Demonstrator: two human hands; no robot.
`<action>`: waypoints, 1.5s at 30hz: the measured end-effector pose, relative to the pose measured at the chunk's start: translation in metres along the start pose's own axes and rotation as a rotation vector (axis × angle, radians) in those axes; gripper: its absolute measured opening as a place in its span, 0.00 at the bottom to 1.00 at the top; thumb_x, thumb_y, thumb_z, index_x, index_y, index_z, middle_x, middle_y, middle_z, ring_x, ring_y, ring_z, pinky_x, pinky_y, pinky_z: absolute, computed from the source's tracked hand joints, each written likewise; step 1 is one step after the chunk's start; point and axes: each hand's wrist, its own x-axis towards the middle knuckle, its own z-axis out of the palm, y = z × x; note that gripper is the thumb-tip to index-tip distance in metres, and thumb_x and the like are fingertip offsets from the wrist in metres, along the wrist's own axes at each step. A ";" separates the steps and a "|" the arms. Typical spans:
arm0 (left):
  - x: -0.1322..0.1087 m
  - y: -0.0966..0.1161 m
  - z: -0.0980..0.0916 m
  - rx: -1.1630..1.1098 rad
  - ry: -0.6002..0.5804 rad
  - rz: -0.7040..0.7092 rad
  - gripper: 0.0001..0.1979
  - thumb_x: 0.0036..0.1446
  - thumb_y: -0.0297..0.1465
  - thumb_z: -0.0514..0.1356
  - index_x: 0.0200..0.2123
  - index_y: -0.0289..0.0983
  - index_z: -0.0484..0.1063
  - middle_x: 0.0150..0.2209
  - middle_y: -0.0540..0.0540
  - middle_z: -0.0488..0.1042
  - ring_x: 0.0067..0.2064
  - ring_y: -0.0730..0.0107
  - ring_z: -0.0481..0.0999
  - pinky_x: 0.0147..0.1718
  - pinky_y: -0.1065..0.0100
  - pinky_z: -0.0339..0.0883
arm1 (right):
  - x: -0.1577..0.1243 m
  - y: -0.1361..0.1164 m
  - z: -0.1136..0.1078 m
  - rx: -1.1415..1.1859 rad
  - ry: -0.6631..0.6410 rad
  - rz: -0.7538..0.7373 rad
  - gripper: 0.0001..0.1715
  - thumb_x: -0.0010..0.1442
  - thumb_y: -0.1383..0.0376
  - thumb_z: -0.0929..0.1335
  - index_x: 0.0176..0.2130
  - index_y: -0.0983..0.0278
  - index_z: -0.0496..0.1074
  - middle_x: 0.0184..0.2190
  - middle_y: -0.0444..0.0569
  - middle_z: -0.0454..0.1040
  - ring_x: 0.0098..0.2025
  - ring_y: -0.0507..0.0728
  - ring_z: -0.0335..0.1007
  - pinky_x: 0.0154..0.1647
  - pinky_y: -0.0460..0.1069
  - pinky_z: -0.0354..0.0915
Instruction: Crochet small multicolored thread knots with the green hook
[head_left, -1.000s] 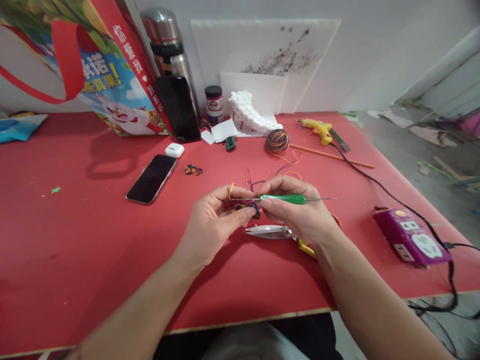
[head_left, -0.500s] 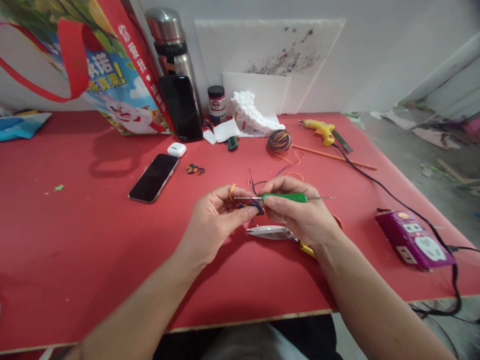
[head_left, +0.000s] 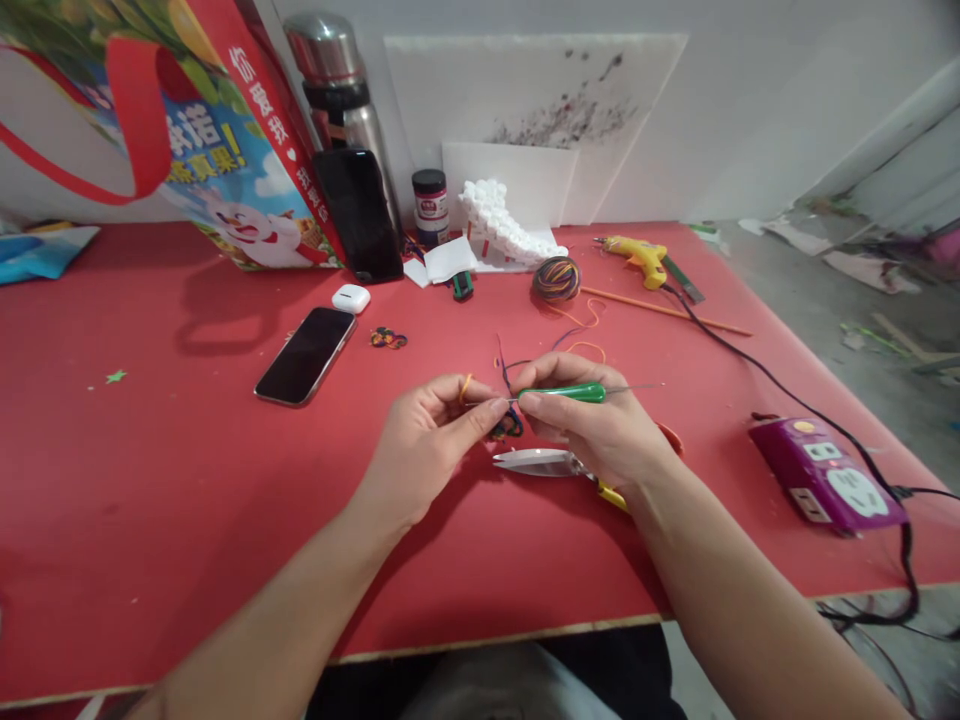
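Note:
My right hand (head_left: 592, 420) is closed on a crochet hook with a green handle (head_left: 566, 393), its thin metal shaft pointing left. Between the thumb and fingers of my left hand (head_left: 442, 430) is a small dark multicoloured piece of crochet (head_left: 508, 425), partly covered by the thumb. Orange yarn (head_left: 466, 387) loops over a left finger. The hook's tip lies behind the left thumb, so I cannot see it. Scissors (head_left: 536, 462) with yellow and orange handles lie under my right hand. A ball of variegated yarn (head_left: 556, 279) sits behind, strands trailing from it towards my hands.
A phone (head_left: 306, 355), a white earphone case (head_left: 351, 298) and a small crocheted piece (head_left: 388, 338) lie left of centre. To the right are a purple power socket (head_left: 829, 473) and a yellow glue gun (head_left: 637, 258). A steel flask (head_left: 330, 60) and gift bag (head_left: 255, 190) stand behind.
My left thumb has shifted up onto the hook's shaft, and the crochet piece now hangs lower beneath it. The green handle has moved slightly left.

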 end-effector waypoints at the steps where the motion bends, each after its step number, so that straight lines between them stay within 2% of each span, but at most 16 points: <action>1: 0.000 0.000 0.000 0.006 0.002 0.000 0.09 0.53 0.35 0.76 0.27 0.38 0.83 0.28 0.49 0.80 0.32 0.72 0.75 0.34 0.70 0.69 | 0.000 0.000 0.001 -0.011 0.002 0.011 0.20 0.46 0.56 0.85 0.33 0.63 0.81 0.26 0.41 0.75 0.22 0.46 0.57 0.21 0.45 0.54; 5: 0.002 -0.002 -0.002 -0.094 0.018 -0.054 0.10 0.51 0.36 0.77 0.25 0.38 0.82 0.26 0.49 0.79 0.30 0.72 0.74 0.33 0.69 0.69 | -0.001 0.000 0.003 -0.098 -0.053 0.116 0.22 0.42 0.60 0.86 0.33 0.62 0.80 0.26 0.41 0.76 0.27 0.51 0.68 0.27 0.47 0.65; 9: 0.007 -0.004 -0.004 -0.201 0.051 -0.119 0.12 0.46 0.35 0.80 0.25 0.36 0.83 0.26 0.49 0.79 0.29 0.74 0.74 0.34 0.71 0.69 | 0.000 0.004 0.004 -0.085 -0.110 0.101 0.17 0.49 0.57 0.83 0.36 0.63 0.83 0.31 0.46 0.80 0.35 0.56 0.75 0.36 0.51 0.70; 11: 0.008 -0.004 -0.005 -0.270 0.032 -0.158 0.13 0.43 0.35 0.81 0.25 0.35 0.83 0.26 0.49 0.80 0.30 0.74 0.76 0.35 0.72 0.71 | 0.000 0.004 0.003 -0.068 -0.100 0.086 0.15 0.51 0.57 0.82 0.35 0.64 0.84 0.30 0.46 0.81 0.31 0.53 0.72 0.33 0.49 0.67; 14: 0.010 -0.003 -0.005 -0.355 0.003 -0.228 0.16 0.39 0.35 0.83 0.26 0.33 0.84 0.27 0.47 0.82 0.32 0.74 0.78 0.36 0.73 0.74 | 0.000 0.003 0.000 -0.019 -0.059 0.085 0.14 0.50 0.59 0.83 0.32 0.64 0.83 0.25 0.43 0.76 0.23 0.47 0.60 0.24 0.46 0.55; 17: 0.010 -0.002 -0.004 -0.377 0.002 -0.245 0.18 0.37 0.36 0.84 0.27 0.32 0.85 0.28 0.47 0.82 0.32 0.74 0.80 0.36 0.76 0.75 | -0.001 0.002 -0.001 0.017 -0.024 0.070 0.13 0.49 0.60 0.82 0.32 0.64 0.82 0.21 0.40 0.72 0.21 0.46 0.55 0.22 0.46 0.48; 21: 0.008 -0.001 -0.003 -0.375 -0.009 -0.241 0.19 0.37 0.37 0.85 0.28 0.32 0.86 0.28 0.47 0.82 0.31 0.75 0.79 0.34 0.75 0.76 | 0.000 0.000 0.002 0.021 0.015 0.030 0.12 0.48 0.61 0.80 0.29 0.64 0.80 0.17 0.38 0.66 0.21 0.47 0.55 0.22 0.46 0.49; 25: 0.007 -0.002 -0.003 -0.386 -0.018 -0.231 0.18 0.38 0.37 0.84 0.28 0.33 0.85 0.26 0.49 0.81 0.29 0.75 0.77 0.30 0.74 0.75 | 0.002 -0.001 0.005 0.018 0.048 0.033 0.15 0.45 0.59 0.80 0.27 0.64 0.76 0.16 0.37 0.66 0.21 0.48 0.58 0.21 0.45 0.49; 29: 0.008 -0.005 -0.003 -0.414 -0.019 -0.218 0.16 0.39 0.35 0.84 0.26 0.33 0.84 0.26 0.49 0.81 0.29 0.77 0.78 0.32 0.76 0.75 | 0.003 -0.001 0.005 0.016 0.040 0.053 0.18 0.44 0.57 0.81 0.25 0.64 0.75 0.15 0.37 0.65 0.19 0.47 0.57 0.21 0.45 0.49; 34: 0.008 -0.005 -0.002 -0.411 -0.039 -0.201 0.15 0.41 0.33 0.83 0.25 0.33 0.83 0.27 0.50 0.81 0.30 0.78 0.78 0.33 0.77 0.75 | 0.003 0.000 0.003 0.030 0.052 0.049 0.14 0.46 0.60 0.80 0.26 0.64 0.75 0.15 0.35 0.64 0.18 0.45 0.53 0.21 0.45 0.49; 41: 0.009 -0.007 -0.001 -0.369 -0.009 -0.168 0.14 0.41 0.34 0.83 0.26 0.34 0.84 0.29 0.49 0.82 0.32 0.77 0.78 0.36 0.77 0.74 | 0.003 0.006 -0.002 -0.033 0.018 0.016 0.11 0.49 0.63 0.79 0.29 0.64 0.76 0.19 0.37 0.68 0.20 0.46 0.56 0.22 0.44 0.52; 43: 0.009 -0.007 -0.002 -0.358 0.003 -0.167 0.14 0.42 0.34 0.83 0.27 0.34 0.85 0.29 0.49 0.82 0.32 0.77 0.79 0.36 0.77 0.74 | 0.002 0.006 -0.003 -0.114 0.015 -0.020 0.10 0.50 0.64 0.78 0.33 0.63 0.78 0.24 0.39 0.73 0.23 0.47 0.63 0.25 0.45 0.58; 45: 0.009 -0.007 -0.002 -0.358 0.007 -0.165 0.15 0.41 0.35 0.83 0.26 0.34 0.84 0.28 0.49 0.82 0.31 0.77 0.79 0.34 0.77 0.73 | 0.001 0.004 -0.005 -0.192 0.003 -0.058 0.14 0.50 0.67 0.78 0.40 0.62 0.81 0.33 0.43 0.79 0.30 0.50 0.72 0.32 0.46 0.66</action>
